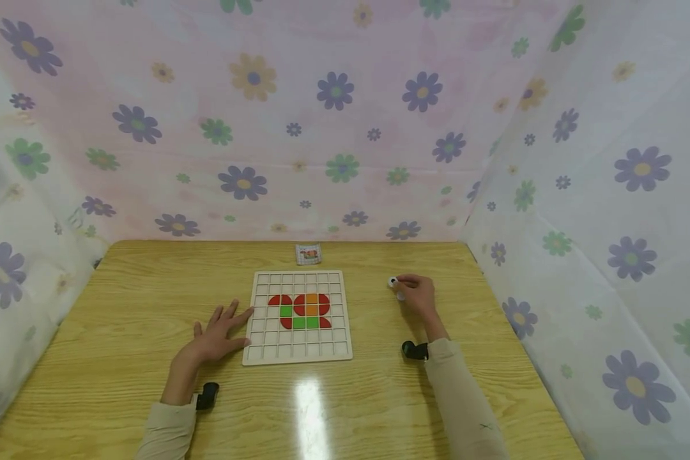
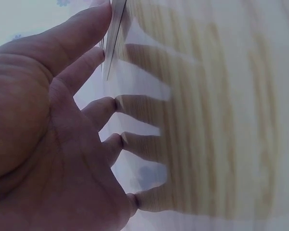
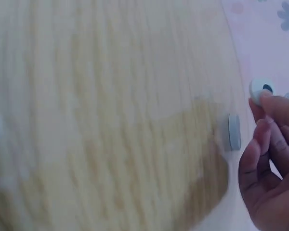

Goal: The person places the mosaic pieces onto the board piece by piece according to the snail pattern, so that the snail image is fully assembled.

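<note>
Between thumb and forefinger, my right hand pinches a small white disc with a black dot, raised over the table right of the board. A second pale disc stands out just below those fingers in the right wrist view. My left hand has its fingers spread, with thumb and forefinger at the left edge of a white grid board. Red, green and orange pieces fill several middle cells of the board, forming a rounded figure.
Behind the board lies a small picture card printed with a similar coloured figure. The wooden table meets flowered cloth at the back and sides. A black wrist camera sits at the right cuff, another at the left.
</note>
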Demonstrator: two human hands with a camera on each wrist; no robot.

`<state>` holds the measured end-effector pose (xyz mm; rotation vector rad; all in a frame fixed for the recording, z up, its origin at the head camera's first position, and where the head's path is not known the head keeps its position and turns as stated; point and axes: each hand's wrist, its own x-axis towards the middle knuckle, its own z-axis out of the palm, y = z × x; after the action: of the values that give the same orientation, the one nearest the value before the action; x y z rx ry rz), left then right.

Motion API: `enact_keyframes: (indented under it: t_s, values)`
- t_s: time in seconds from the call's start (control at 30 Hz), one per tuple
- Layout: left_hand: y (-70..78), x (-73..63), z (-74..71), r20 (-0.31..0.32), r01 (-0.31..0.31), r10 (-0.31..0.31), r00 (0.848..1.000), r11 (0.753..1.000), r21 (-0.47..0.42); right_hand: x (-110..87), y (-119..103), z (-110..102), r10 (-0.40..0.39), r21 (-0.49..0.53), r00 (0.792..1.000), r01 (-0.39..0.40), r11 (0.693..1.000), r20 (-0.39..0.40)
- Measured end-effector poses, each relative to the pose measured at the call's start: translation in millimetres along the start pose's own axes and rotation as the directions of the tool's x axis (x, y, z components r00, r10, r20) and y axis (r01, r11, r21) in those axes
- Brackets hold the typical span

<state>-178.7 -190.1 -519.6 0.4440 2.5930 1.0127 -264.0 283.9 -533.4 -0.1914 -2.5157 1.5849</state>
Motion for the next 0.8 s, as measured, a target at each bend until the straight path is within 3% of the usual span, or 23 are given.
enact_keyframes:
  t_s: [0.23, 0.37, 0.5, 0.8]
  values:
    - [-1.8, 0.2, 0.7, 0.000, 0.000, 0.000, 1.000, 1.000, -0.006, -4.1, -15.3, 15.5, -0.103, 0.092, 0.993, 0.098, 0.991, 0.056]
    - [-1.0, -0.1, 0.9, -0.002, 0.000, 0.000, 1.000, 1.000, -0.013, -10.8, -33.7, 25.4, -0.183, 0.077, 0.978, 0.176, 0.981, 0.097]
    - [-1.4, 0.6, 1.1, 0.000, 0.007, -0.007, 1.000, 1.000, -0.007, -6.5, -27.8, 42.7, -0.249, 0.053, 0.961, 0.244, 0.968, 0.122]
    - [-0.8, 0.3, -0.2, 0.005, 0.013, -0.013, 1.000, 1.000, -0.001, -9.4, -32.5, 73.4, -0.207, 0.076, 0.934, 0.193, 0.978, 0.292]
